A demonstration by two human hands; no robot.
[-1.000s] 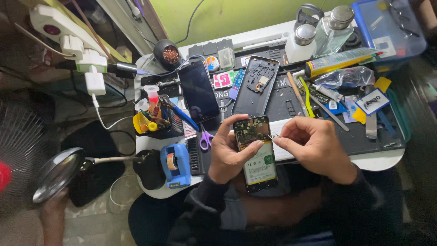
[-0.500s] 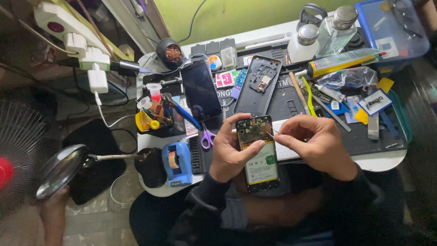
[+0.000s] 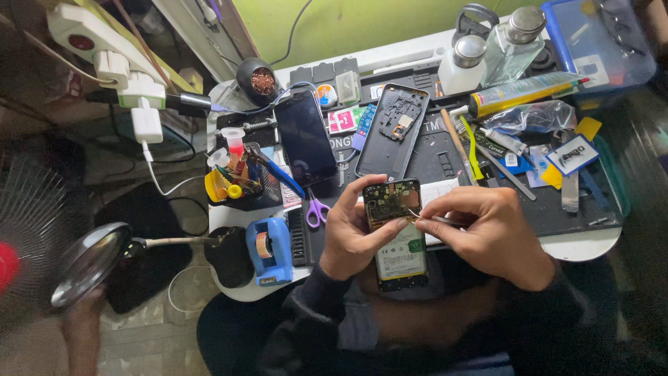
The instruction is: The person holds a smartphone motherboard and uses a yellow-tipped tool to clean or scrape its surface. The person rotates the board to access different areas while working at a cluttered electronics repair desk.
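Observation:
My left hand [image 3: 355, 233] grips an opened phone [image 3: 394, 233] with its back off, circuit board and battery showing, held just above the near edge of the work mat [image 3: 445, 163]. My right hand [image 3: 487, 233] pinches thin metal tweezers [image 3: 430, 218] whose tip touches the upper right part of the phone's board. A removed phone back frame [image 3: 393, 129] lies on the mat just beyond the phone. A dark phone screen [image 3: 305, 137] lies to its left.
Small purple scissors [image 3: 317, 209], a blue tape dispenser [image 3: 270, 251] and a black tool holder [image 3: 236, 182] sit left. Bottles [image 3: 515, 35], a yellow tube [image 3: 525, 90] and a blue tray [image 3: 598, 38] stand at the back right. A magnifier lamp [image 3: 90, 261] and a fan [image 3: 28, 237] are far left.
The view has drifted slightly. Both hands stay on the phone, and the tweezers' tip keeps working at the same spot on the board.

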